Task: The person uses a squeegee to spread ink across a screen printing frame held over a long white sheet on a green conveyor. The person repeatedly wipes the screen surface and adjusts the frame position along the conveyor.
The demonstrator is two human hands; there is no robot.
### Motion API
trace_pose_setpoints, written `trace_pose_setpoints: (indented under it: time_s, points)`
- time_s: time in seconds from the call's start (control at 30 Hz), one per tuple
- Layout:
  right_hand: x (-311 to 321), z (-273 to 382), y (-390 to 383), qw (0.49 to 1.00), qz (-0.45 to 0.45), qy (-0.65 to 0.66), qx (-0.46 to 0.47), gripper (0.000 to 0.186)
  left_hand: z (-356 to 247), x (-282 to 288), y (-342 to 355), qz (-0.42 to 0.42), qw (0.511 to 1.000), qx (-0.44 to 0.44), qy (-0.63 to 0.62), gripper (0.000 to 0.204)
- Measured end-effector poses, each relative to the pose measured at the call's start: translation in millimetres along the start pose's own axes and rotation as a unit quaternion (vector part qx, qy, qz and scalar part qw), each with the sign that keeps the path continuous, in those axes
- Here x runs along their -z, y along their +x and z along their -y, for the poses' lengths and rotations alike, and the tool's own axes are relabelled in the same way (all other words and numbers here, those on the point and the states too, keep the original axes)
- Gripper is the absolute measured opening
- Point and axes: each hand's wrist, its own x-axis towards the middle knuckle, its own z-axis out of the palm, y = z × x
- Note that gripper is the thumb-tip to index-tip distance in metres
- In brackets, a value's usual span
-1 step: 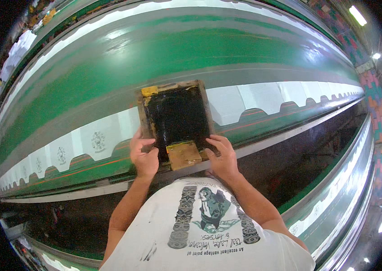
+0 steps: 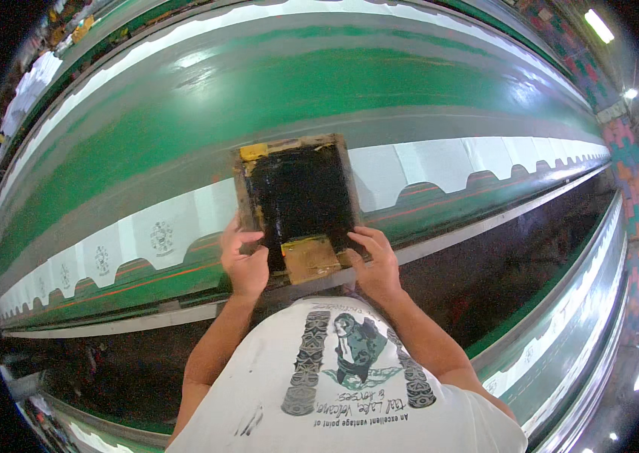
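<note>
A screen printing frame [image 2: 239, 198] with worn wooden edges is held in front of me, over the near edge of a long green table [image 2: 281, 83]. Its middle is black with ink. Yellow tape [image 2: 254, 152] covers its far left corner. My left hand [image 2: 245, 257] is closed on the frame's near left side, and my right hand [image 2: 376, 260] on its near right side. A flat tan block [image 2: 310, 259] with a yellowish upper edge lies at the frame's near end, between my hands. The frame hides whatever is directly beneath it.
White cut fabric pieces [image 2: 432, 162] with notched edges lie in a row along the table. Those on the left bear dark round prints [image 2: 161, 237]. A pale rail [image 2: 478, 235] runs along the near table edge. Another green table with white pieces [image 2: 553, 355] stands at lower right.
The frame and both my hands have shifted very slightly to the right. My grip on it looks the same.
</note>
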Motion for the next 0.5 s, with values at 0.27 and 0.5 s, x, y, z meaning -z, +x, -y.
trace_pose_setpoints:
  time_s: [0.27, 0.5]
  points:
    - [98, -108, 21, 0.998, -0.009, -0.044, 0.044, 0.047, -15, -149, -19, -0.007, 0.999, -0.011, -0.042, 0.033]
    - [140, -122, 33, 0.979, 0.09, -0.077, 0.165, 0.046, -29, -195, -21, 0.002, 0.999, 0.037, -0.031, 0.031]
